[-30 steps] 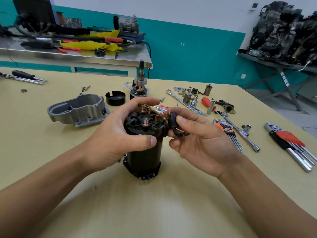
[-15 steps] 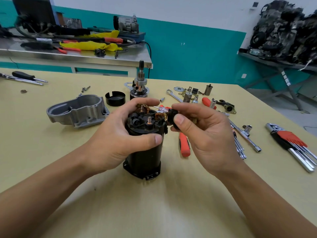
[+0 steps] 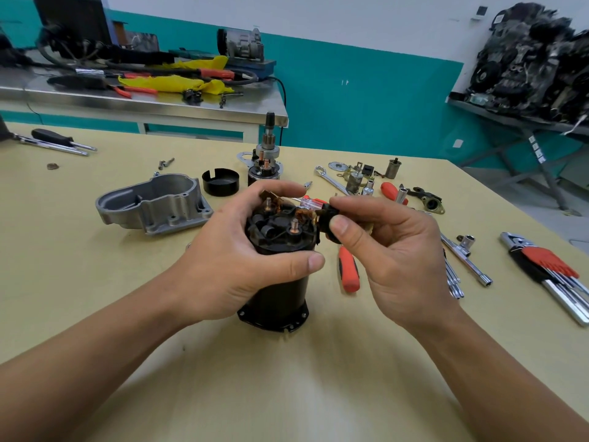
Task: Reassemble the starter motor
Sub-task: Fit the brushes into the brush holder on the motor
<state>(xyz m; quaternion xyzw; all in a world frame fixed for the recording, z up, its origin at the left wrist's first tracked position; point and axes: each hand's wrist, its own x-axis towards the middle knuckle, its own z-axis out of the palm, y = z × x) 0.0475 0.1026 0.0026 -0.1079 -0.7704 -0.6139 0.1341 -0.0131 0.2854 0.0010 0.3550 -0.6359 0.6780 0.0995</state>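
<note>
Our left hand [image 3: 242, 266] grips the motor body [image 3: 280, 298]; our right hand [image 3: 392, 250] pinches a black piece [image 3: 328, 215] at its top. A slip could bend the copper leads [image 3: 301, 213].

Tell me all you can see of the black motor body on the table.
The black motor body is a dark cylinder, metal by its look, standing upright on the yellow table on a wider flange with small holes. Its top shows black plastic, copper-coloured studs and brownish metal pieces. The left hand grips its upper half; the right hand pinches a small black part at its top edge.
</note>
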